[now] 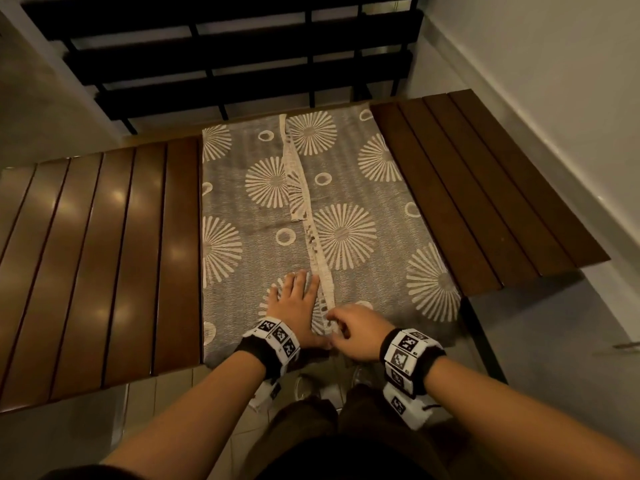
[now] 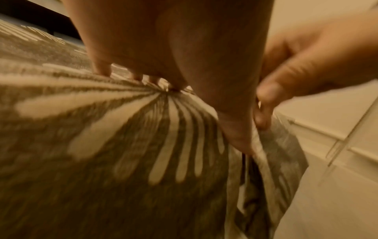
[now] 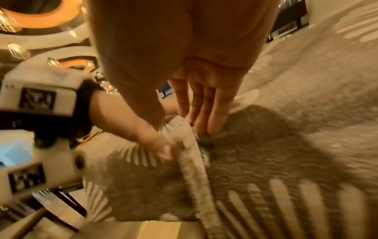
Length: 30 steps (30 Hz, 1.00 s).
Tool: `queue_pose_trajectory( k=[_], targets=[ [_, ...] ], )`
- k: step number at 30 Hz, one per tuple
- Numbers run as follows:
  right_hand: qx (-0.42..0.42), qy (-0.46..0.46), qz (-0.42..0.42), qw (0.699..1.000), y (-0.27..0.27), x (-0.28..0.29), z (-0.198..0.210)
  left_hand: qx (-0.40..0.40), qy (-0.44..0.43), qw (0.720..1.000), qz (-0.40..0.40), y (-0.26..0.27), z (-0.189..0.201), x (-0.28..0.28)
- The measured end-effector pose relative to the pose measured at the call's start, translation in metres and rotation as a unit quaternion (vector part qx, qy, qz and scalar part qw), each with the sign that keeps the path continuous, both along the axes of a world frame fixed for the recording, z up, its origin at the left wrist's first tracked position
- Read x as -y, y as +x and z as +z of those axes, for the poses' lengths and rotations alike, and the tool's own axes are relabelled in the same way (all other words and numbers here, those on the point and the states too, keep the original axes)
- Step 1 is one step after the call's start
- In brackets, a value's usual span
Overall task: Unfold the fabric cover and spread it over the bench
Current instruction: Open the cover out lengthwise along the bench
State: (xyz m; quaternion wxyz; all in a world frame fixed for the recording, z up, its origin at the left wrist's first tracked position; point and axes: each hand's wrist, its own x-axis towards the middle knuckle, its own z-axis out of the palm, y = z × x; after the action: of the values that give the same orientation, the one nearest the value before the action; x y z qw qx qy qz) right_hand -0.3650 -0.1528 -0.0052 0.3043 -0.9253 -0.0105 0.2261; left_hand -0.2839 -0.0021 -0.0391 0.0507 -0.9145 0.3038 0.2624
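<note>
The fabric cover (image 1: pixel 346 202) lay across the middle of the slatted wooden counter (image 1: pixel 104 254), still partly folded, with bare dark slats showing on both sides of it. It was grey with pale sunburst and ring prints, and a pale hem strip (image 1: pixel 301 188) ran down its middle from the far edge toward me. My left hand (image 1: pixel 294 303) rested flat on the cloth just left of that strip, fingers straight and spread, pressing the fabric down near the counter's front edge; that grip held nothing. My right hand (image 1: pixel 356 332) sat just beside it, touching the near end of the strip, with its fingers (image 3: pixel 204 103) and thumb curled in to pinch the hem edge. From the left wrist view the pinch showed blurred at the fold. Black railing bars (image 1: pixel 225 64) stood behind the counter, and a pale wall (image 1: pixel 554 81) rose to my right.
</note>
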Motion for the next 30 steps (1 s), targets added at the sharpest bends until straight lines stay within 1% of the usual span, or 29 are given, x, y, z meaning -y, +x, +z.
queue_pose_trajectory(
  k=[2, 4, 6, 8, 9, 11, 13, 16, 18, 19, 20, 21, 22, 23, 24, 25, 26, 27, 30],
  targets=[
    [0.010, 0.009, -0.003, 1.000, 0.001, 0.010, -0.002, -0.031, -0.001, 1.000, 0.000, 0.008, 0.009, 0.000],
    [0.056, -0.019, -0.014, 0.998, 0.007, 0.024, 0.001, -0.039, -0.043, 0.998, 0.013, 0.017, 0.022, 0.005],
    [0.117, -0.068, -0.017, 0.991, 0.015, 0.038, 0.003, 0.008, -0.113, 0.993, 0.022, 0.020, 0.033, 0.017],
    [0.161, -0.145, 0.001, 0.976, 0.023, 0.052, -0.002, 0.047, -0.141, 0.989, 0.005, 0.018, 0.034, 0.033],
    [0.155, -0.183, 0.004, 0.971, 0.026, 0.060, -0.007, 0.044, -0.132, 0.990, -0.013, 0.017, 0.030, 0.040],
    [0.108, -0.229, -0.019, 0.967, 0.019, 0.084, -0.022, 0.002, -0.080, 0.996, -0.049, 0.015, 0.017, 0.048],
    [0.073, -0.235, -0.090, 0.965, -0.005, 0.112, -0.040, -0.023, -0.029, 0.997, -0.062, 0.014, 0.008, 0.049],
    [0.065, -0.242, -0.204, 0.946, -0.045, 0.142, -0.052, -0.016, -0.006, 0.998, -0.063, 0.016, 0.018, 0.058],
    [0.065, -0.210, -0.274, 0.936, -0.052, 0.145, -0.050, 0.017, 0.012, 0.997, -0.077, 0.016, 0.033, 0.076],
    [0.081, -0.179, -0.326, 0.925, -0.051, 0.143, -0.047, 0.041, 0.000, 0.995, -0.088, 0.015, 0.040, 0.087],
    [0.107, -0.148, -0.387, 0.904, -0.050, 0.140, -0.044, 0.057, -0.027, 0.993, -0.101, 0.013, 0.044, 0.100],
    [0.132, -0.122, -0.453, 0.874, -0.048, 0.138, -0.044, 0.058, -0.062, 0.989, -0.120, 0.011, 0.046, 0.114],
    [0.137, -0.095, -0.520, 0.838, -0.048, 0.136, -0.044, 0.043, -0.097, 0.984, -0.145, 0.008, 0.047, 0.128],
    [0.121, -0.054, -0.586, 0.799, -0.048, 0.135, -0.044, 0.020, -0.123, 0.977, -0.173, 0.005, 0.048, 0.142],
    [0.093, 0.012, -0.640, 0.763, -0.049, 0.134, -0.044, -0.003, -0.137, 0.970, -0.202, 0.001, 0.048, 0.156],
    [0.066, 0.095, -0.671, 0.732, -0.050, 0.133, -0.045, -0.021, -0.140, 0.964, -0.227, -0.003, 0.048, 0.170],
    [0.050, 0.165, -0.678, 0.714, -0.052, 0.133, -0.045, -0.036, -0.132, 0.959, -0.248, -0.007, 0.047, 0.183],
    [0.045, 0.199, -0.668, 0.716, -0.055, 0.135, -0.043, -0.046, -0.114, 0.957, -0.265, -0.011, 0.046, 0.195],
    [0.047, 0.213, -0.610, 0.762, -0.066, 0.141, -0.045, -0.063, -0.026, 0.955, -0.288, -0.017, 0.038, 0.217]
  ],
)
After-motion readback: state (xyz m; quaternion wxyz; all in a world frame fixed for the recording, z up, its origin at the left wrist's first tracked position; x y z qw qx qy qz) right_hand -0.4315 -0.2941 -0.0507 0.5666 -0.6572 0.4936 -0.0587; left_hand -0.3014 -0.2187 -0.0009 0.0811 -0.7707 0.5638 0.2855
